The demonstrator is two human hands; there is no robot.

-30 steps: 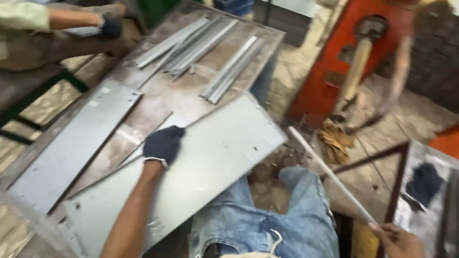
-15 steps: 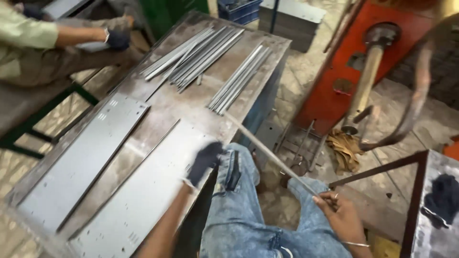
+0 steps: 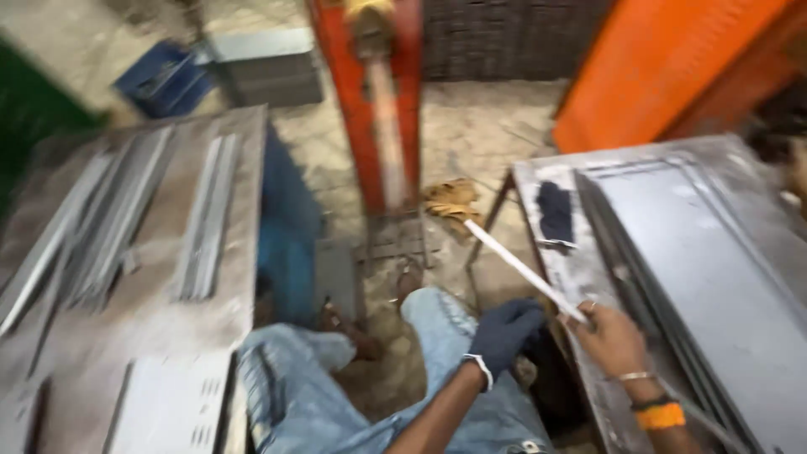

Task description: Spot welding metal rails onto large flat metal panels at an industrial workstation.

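We have swung away from the left tabletop (image 3: pixel 143 328) toward the one on the right, so the flat sheet our gloved hand was pressing a moment ago now sits alone in the lower left of the frame. The thin metal strip (image 3: pixel 517 265) has come along with us: it runs from just right of centre down to lower right, its far end above the floor near a crumpled tan glove (image 3: pixel 450 202), its near end in our right hand (image 3: pixel 614 340). The bare fingers (image 3: pixel 588 315) of that hand are closed around the strip's end. Our left hand (image 3: pixel 504 332), in a dark glove, has left the sheet and now hangs over our knee, just beside the strip; its fingers look loosely curled, and we cannot tell whether they touch the metal. The right tabletop (image 3: pixel 555 277) carries a grey panel (image 3: pixel 714 261) and a dark cloth (image 3: pixel 555 214) near its left edge. By our judgement, the work has moved from the sheet to the strip at the right-hand side.
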